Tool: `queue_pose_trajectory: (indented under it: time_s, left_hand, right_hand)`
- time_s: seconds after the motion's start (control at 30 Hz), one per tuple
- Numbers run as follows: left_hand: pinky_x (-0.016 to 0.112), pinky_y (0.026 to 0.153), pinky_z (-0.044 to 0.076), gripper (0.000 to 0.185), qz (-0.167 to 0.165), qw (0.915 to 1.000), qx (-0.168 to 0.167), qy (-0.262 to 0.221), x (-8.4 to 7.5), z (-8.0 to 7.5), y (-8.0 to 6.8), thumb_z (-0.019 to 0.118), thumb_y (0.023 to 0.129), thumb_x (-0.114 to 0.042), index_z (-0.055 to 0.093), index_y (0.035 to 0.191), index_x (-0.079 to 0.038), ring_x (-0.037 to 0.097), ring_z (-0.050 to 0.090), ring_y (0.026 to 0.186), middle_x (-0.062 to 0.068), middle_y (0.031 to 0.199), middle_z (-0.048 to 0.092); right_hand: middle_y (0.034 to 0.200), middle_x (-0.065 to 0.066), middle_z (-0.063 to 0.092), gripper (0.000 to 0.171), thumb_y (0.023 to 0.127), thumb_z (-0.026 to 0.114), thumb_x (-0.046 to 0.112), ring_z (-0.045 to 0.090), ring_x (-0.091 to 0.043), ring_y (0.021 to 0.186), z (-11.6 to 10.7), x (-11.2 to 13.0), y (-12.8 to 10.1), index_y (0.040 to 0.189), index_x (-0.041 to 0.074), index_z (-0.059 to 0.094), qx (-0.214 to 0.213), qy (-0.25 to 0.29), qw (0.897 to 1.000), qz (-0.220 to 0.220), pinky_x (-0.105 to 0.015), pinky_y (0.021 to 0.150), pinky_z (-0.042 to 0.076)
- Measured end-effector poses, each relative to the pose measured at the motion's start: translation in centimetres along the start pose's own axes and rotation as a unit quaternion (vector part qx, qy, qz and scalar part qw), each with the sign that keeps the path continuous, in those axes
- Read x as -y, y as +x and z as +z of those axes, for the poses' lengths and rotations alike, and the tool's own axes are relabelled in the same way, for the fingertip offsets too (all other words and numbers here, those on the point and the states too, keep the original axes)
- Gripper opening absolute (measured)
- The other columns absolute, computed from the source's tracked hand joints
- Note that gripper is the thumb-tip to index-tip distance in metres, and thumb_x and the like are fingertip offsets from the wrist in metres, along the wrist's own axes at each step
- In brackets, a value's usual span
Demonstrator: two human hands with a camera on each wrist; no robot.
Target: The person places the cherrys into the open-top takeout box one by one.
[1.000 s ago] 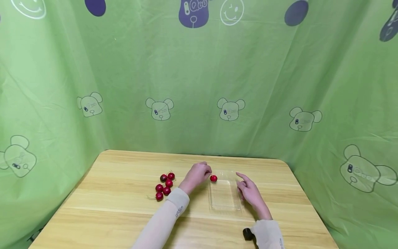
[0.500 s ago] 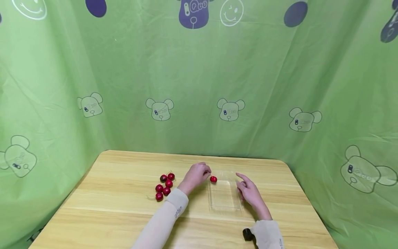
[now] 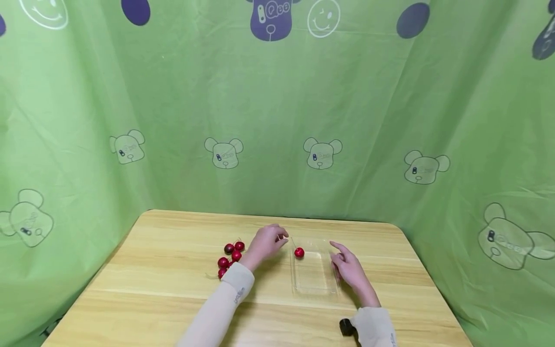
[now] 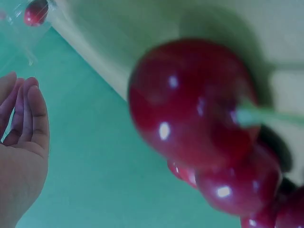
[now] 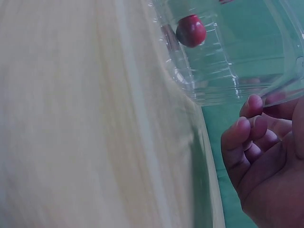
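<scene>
1. Just past the fingertips of the left hand (image 3: pixel 265 242), a single red cherry (image 3: pixel 299 252) lies inside the clear plastic tray (image 3: pixel 315 288), near its far end, its thin stem pointing up and back toward that hand.
2. The left hand holds nothing: its fingers are loosely bent and apart from the fruit, hovering over the worktop (image 3: pixel 151 289) between the tray and the heap.
3. Close behind that hand's wrist sits the heap of cherries (image 3: pixel 230 259), bunched together so that any one of them is an easy reach; the left wrist view shows them (image 4: pixel 190 104) huge and blurred, right by the camera.
4. The right hand (image 3: pixel 349 270) rests at the tray's other long side, fingers relaxed and slightly curled, index finger pointing forward. In the right wrist view its fingertips (image 5: pixel 251 105) lie right at the tray's clear rim (image 5: pixel 285 92); I judge it is there to steady the light tray, though I cannot tell whether it actually touches it.
5. A small black object (image 3: pixel 345 326) shows at the right sleeve's cuff.
</scene>
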State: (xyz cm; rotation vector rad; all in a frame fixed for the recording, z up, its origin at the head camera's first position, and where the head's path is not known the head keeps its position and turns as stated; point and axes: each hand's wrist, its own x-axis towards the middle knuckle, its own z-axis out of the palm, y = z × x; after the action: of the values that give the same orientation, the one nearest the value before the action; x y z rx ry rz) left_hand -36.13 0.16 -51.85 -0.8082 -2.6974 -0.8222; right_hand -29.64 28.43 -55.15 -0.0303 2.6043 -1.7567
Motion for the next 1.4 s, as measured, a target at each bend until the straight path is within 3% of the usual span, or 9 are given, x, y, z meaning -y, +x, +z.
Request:
queue_pose_trajectory:
  time_s: [0.43, 0.7, 1.03, 1.27, 1.4]
  left_hand:
    - [0.029, 0.076, 0.057, 0.014, 0.005, 0.999, -0.036, -0.028, 2.2, -4.0, -2.5, 0.073, 0.097, -0.015, 0.078, 0.108, -0.008, 0.013, 0.068, 0.082, 0.002, 0.096, 0.073]
    - [0.03, 0.077, 0.057, 0.017, -0.028, 0.9979, -0.045, -0.036, 4.9, -6.2, -4.4, 0.073, 0.097, -0.017, 0.077, 0.111, -0.008, 0.012, 0.067, 0.083, 0.001, 0.101, 0.074]
    - [0.033, 0.077, 0.058, 0.021, -0.089, 0.9936, -0.039, -0.057, 8.1, -8.7, -7.9, 0.075, 0.095, -0.016, 0.075, 0.115, -0.011, 0.011, 0.065, 0.082, -0.001, 0.098, 0.073]
    - [0.03, 0.076, 0.057, 0.023, -0.127, 0.9896, -0.025, -0.062, 9.9, -9.6, -9.7, 0.076, 0.094, -0.016, 0.075, 0.117, -0.013, 0.01, 0.064, 0.082, -0.001, 0.098, 0.072]
    - [0.03, 0.076, 0.057, 0.023, -0.125, 0.9907, -0.01, -0.051, 10.6, -9.7, -10.3, 0.076, 0.094, -0.018, 0.074, 0.117, -0.013, 0.01, 0.063, 0.082, -0.001, 0.098, 0.072]
  right_hand:
    - [0.078, -0.017, 0.06, 0.05, 0.109, 0.048, 0.011, 0.048, -0.013, 0.05, 0.0, -0.4, 0.2, 0.158, 0.009, 0.039, 0.004, -0.005, 1.0, 0.004, -0.024, 0.045, 0.042]
    - [0.078, -0.018, 0.061, 0.049, 0.109, 0.048, 0.011, 0.049, -0.014, 0.051, 0.1, -0.3, 0.3, 0.157, 0.009, 0.04, 0.002, -0.019, 1.0, 0.0, -0.027, 0.049, 0.045]
    - [0.078, -0.017, 0.061, 0.05, 0.108, 0.049, 0.009, 0.049, -0.013, 0.049, 0.1, 0.0, 0.2, 0.157, 0.007, 0.039, 0.006, -0.02, 1.0, -0.001, -0.023, 0.045, 0.04]
    - [0.08, -0.021, 0.062, 0.05, 0.108, 0.048, 0.01, 0.049, -0.014, 0.049, 0.1, 0.1, 0.3, 0.158, 0.007, 0.039, 0.007, -0.023, 1.0, 0.0, -0.024, 0.045, 0.04]
    - [0.079, -0.02, 0.062, 0.05, 0.109, 0.048, 0.01, 0.05, -0.014, 0.049, 0.2, 0.0, 0.4, 0.158, 0.007, 0.039, 0.002, -0.028, 1.0, -0.001, -0.024, 0.045, 0.041]
